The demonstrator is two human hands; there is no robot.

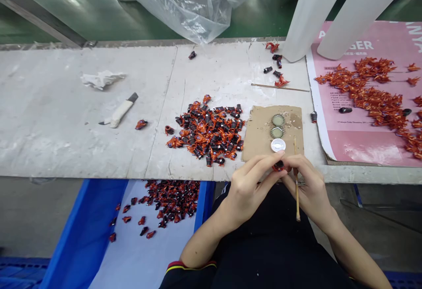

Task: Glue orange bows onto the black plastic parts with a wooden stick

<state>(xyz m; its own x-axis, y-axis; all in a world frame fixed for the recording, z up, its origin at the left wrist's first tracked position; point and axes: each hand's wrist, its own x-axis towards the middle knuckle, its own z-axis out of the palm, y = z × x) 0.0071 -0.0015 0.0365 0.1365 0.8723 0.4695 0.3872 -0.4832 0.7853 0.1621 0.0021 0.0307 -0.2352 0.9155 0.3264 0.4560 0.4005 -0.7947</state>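
My left hand (252,188) is closed, its thumb and fingers pinching a small black-and-orange figure piece (278,166) at the table's front edge. My right hand (308,185) is closed too, with a thin wooden stick (297,203) lodged between its fingers. Its fingertips meet the left ones at the small piece; whether they grip it as well is hard to tell. Just beyond the fingers, a white cap (278,145) and two crimped metal bottle caps (277,126) stand in a row on a cardboard square (257,126).
Left of the cardboard spreads a pile of black-and-orange pieces (209,133). Orange parts (372,91) cover a pink sheet (336,135) on the right, near white bottles (313,12). A wrapped blade (121,111) lies left. Below, a blue bin (79,227) holds more pieces.
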